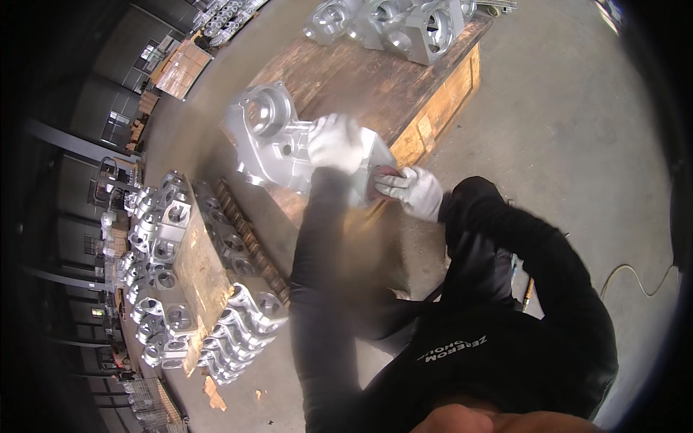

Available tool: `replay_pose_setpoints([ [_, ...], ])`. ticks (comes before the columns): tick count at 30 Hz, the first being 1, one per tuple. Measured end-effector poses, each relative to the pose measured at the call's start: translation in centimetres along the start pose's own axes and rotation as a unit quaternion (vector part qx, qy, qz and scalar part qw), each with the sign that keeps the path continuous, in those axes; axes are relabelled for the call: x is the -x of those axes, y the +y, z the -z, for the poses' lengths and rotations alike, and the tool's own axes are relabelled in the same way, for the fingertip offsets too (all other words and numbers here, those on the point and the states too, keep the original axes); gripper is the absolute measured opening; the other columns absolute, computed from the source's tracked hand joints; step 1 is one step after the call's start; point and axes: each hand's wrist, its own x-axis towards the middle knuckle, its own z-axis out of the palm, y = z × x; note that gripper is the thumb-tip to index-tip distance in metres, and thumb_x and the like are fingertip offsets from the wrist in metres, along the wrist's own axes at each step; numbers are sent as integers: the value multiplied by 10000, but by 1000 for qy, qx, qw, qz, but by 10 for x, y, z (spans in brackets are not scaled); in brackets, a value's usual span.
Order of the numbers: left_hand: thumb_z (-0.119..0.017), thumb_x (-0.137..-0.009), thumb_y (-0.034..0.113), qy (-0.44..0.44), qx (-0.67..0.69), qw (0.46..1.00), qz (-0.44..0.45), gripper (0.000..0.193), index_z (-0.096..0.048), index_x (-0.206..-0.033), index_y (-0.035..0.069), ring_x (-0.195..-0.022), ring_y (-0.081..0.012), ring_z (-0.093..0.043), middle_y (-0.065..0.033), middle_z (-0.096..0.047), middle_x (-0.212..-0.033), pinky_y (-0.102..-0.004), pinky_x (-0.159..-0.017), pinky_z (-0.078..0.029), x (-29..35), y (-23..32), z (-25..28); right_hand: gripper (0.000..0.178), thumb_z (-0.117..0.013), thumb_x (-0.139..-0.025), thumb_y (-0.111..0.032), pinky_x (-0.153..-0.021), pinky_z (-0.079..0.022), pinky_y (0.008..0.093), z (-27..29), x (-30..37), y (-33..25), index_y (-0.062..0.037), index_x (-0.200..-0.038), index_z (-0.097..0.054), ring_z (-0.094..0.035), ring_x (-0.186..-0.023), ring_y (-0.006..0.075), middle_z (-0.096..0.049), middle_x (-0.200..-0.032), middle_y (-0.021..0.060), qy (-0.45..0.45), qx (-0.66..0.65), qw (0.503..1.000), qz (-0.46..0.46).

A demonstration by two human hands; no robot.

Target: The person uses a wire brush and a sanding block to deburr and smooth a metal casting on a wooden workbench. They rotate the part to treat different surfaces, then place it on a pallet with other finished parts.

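A large silver metal casting point(278, 148) lies on a wooden work table, with a round bored opening at its far left end. My left hand point(336, 142), in a white glove, is closed on the casting's top near its middle and looks slightly blurred. At the near right end of the casting, my right hand point(415, 191), also gloved, pinches a reddish-brown pad point(380, 180) that looks like sandpaper. The pad is against the casting's end face; my fingers partly cover it.
More silver castings point(393, 29) stand on the far end of the wooden table point(332, 79). To the left, many castings point(238, 332) are stacked around a wooden board point(202, 267). Wrapped boxes point(184, 68) stand farther off. A thin hose point(639, 289) lies on the floor at right.
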Motion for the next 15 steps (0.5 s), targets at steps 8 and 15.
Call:
replay_pose_setpoints([
  [8, -514, -1005, 273, -13, -2, 1000, 10, 294, -702, -892, 77, -977, -365, -657, -137, -709, -938, -491, -963, -482, -1, 4, 6, 289, -691, -940, -103, -744, -580, 302, -68, 27, -16, 4, -1209, -688, -710, -829, 175, -748, -1034, 77, 76, -593, 716, -361],
  [15, -523, -997, 279, 3, 11, 1000, 4, 296, -709, -891, 75, -969, -346, -663, -131, -717, -940, -477, -957, -486, 4, 3, 2, 470, -569, -934, -214, -971, -510, 368, 3, 5, 26, -174, -1391, -671, -619, -1214, 214, -668, -1411, 28, -204, 121, 964, 120],
])
